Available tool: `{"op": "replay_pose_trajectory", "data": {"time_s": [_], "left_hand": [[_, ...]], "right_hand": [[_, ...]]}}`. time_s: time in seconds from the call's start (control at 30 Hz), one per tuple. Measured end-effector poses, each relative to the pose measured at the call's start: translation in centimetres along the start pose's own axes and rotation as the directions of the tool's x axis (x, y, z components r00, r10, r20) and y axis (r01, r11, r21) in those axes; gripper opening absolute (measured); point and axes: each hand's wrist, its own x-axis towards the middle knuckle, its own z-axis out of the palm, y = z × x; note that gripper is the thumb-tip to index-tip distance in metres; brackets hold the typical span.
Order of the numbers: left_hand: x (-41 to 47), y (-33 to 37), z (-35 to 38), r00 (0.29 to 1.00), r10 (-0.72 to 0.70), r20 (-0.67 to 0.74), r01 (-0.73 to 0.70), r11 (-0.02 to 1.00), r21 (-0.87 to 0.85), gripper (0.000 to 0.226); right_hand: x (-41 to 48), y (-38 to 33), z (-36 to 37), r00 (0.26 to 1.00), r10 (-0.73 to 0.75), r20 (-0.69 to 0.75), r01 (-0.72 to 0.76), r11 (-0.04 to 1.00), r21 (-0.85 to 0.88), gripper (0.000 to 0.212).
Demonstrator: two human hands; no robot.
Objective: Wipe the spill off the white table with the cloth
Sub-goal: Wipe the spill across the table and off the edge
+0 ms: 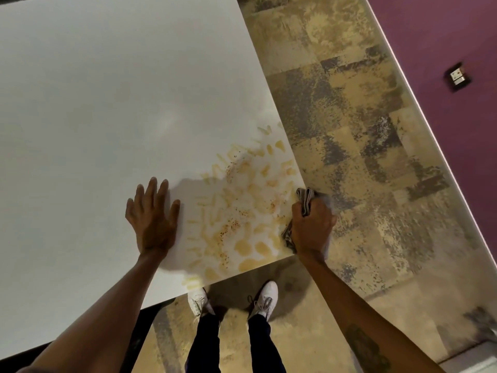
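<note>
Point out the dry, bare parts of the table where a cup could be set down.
Bare: the wide stretch of white table beyond and left of the flat left hand. Crowded: the near right corner, covered by the yellow spill, with the right hand clutching the cloth at the table's right edge.

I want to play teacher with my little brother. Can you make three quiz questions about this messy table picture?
1. True or false: the left hand lies flat on the white table.
2. Which hand grips the grey cloth? A) left B) right C) both
3. Fill in: the yellowish spill sits near the table's ____.

Key
1. True; its fingers are spread beside the spill.
2. B; the right hand is closed round the cloth at the table's edge.
3. Corner, the one nearest the person's white shoes.
</note>
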Motion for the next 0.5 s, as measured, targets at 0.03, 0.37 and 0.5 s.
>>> {"op": "replay_pose_trajectory", "data": {"time_s": [0.03, 0.37, 0.5], "left_hand": [[-0.1, 0.0, 0.0, 1.000, -0.001, 0.000, 0.001, 1.000, -0.009, 0.058], [-0.1, -0.2, 0.1, 1.000, -0.021, 0.023, 0.022, 0.999, -0.027, 0.057], [-0.1, -0.3, 0.1, 1.000, -0.015, 0.025, 0.016, 1.000, -0.026, 0.057]], "right_hand": [[-0.1, 0.0, 0.0, 1.000, -0.013, -0.016, 0.013, 1.000, -0.009, 0.025], [-0.8, 1.0, 0.1, 0.993, -0.118, 0.014, 0.119, 0.980, -0.157, 0.073], [-1.6, 1.0, 0.6, 0.995, -0.090, 0.035, 0.096, 0.951, -0.295, 0.080]]}}
